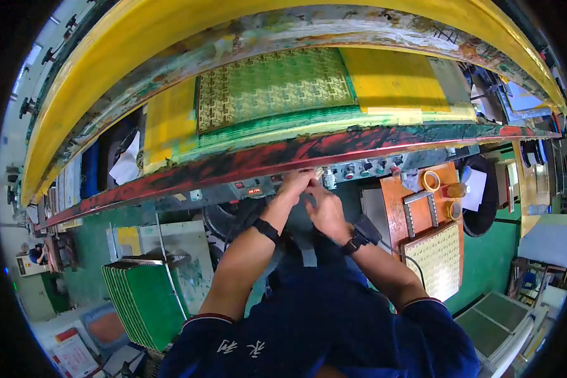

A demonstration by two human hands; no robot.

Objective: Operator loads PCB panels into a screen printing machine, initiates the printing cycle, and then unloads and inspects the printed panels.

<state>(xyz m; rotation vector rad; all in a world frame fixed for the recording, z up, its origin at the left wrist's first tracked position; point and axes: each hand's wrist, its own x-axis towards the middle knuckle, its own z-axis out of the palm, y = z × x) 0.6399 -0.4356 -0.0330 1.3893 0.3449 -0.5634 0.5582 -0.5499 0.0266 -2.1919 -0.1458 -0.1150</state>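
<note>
My left hand (294,185) reaches up to the underside of a red, paint-stained frame bar (246,162), its fingers bent together. Against its fingertips rests my right hand (327,214), with fingers curled in and thumb toward the left hand. Both are closed at the front of a control panel (340,172) with several round knobs and a small lit red display. Something small and pale shows at the fingertips, too small to name. Beyond the bar lies a printing screen (274,85) with a repeated gold-and-green pattern between yellow areas.
A yellow curved beam (233,22) spans the top. To the right, an orange table (394,205) carries tape rolls, a metal frame and a patterned panel (435,259). A stack of green-topped boards (138,302) stands at left. Framed screens (498,324) lean at lower right.
</note>
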